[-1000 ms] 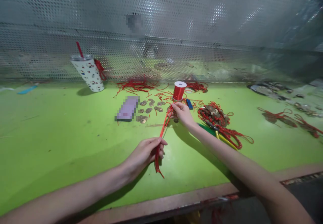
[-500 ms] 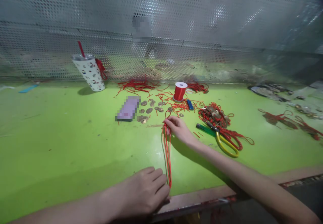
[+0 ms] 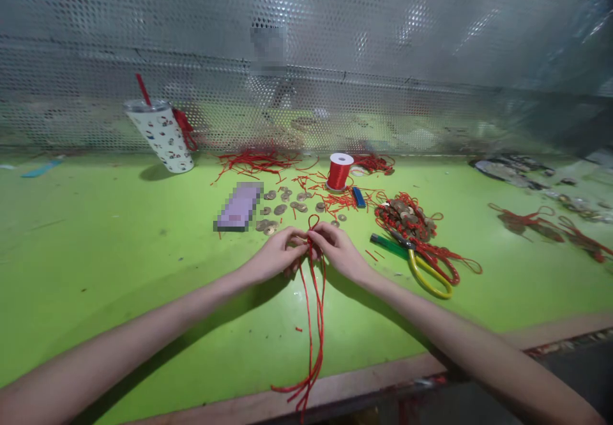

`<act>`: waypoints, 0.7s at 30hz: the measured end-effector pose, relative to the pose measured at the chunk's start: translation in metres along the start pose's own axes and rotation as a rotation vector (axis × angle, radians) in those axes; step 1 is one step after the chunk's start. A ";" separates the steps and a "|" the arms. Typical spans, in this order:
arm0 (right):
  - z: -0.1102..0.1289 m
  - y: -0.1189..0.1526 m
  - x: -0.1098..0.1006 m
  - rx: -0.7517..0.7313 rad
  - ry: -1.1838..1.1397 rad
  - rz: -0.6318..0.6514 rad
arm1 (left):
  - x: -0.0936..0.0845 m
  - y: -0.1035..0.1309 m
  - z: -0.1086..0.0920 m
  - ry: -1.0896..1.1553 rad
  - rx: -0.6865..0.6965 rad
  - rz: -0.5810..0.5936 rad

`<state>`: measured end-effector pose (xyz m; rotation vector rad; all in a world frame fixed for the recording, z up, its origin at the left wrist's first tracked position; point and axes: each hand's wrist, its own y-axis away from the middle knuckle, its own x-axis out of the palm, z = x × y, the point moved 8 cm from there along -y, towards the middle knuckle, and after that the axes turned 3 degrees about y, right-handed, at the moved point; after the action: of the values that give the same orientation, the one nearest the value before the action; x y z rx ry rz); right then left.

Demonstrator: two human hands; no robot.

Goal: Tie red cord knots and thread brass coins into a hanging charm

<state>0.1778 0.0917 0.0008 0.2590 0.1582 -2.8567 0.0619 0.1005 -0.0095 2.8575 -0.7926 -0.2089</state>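
A red cord (image 3: 315,323) is pinched near its small top loop by both hands at the middle of the green table. My left hand (image 3: 286,251) is closed, thumb and fingertips on the cord just under the loop. My right hand (image 3: 334,246) grips the same spot from the other side, its fingers partly hidden. Several strands hang down from the hands, their loose ends reaching over the table's front edge. Beyond my fingers lie scattered brass-coloured coins (image 3: 280,209).
A red spool (image 3: 339,173), a blue lighter-like piece (image 3: 359,198) and cord scraps stand or lie behind. Yellow-and-red-handled scissors (image 3: 426,274) and a coin-and-cord pile (image 3: 407,217) are at right. A tumbler (image 3: 165,136) and a blurred purple item (image 3: 240,207) are left.
My left hand has moved from the strands' lower end up to the loop, beside my right hand, and pinches the cord there. The lower ends now hang loose and spread.
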 end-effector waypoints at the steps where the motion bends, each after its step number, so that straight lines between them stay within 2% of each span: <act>1: 0.000 0.000 -0.001 -0.001 0.003 -0.007 | 0.003 -0.003 0.003 0.031 -0.021 0.023; 4: -0.003 0.001 -0.002 0.001 -0.022 -0.027 | 0.003 -0.006 0.007 0.058 -0.017 0.019; 9: -0.010 0.003 -0.004 0.008 -0.125 -0.079 | -0.004 0.002 0.002 0.105 0.089 -0.065; 15: -0.010 0.006 -0.011 -0.010 -0.017 -0.089 | -0.009 0.009 -0.007 -0.006 0.172 -0.151; 21: -0.007 0.005 -0.016 -0.022 -0.028 -0.139 | -0.010 0.009 -0.006 0.040 0.177 -0.147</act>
<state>0.1951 0.0922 -0.0038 0.2119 0.2097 -2.9927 0.0501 0.0992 -0.0006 3.0790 -0.6232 -0.1045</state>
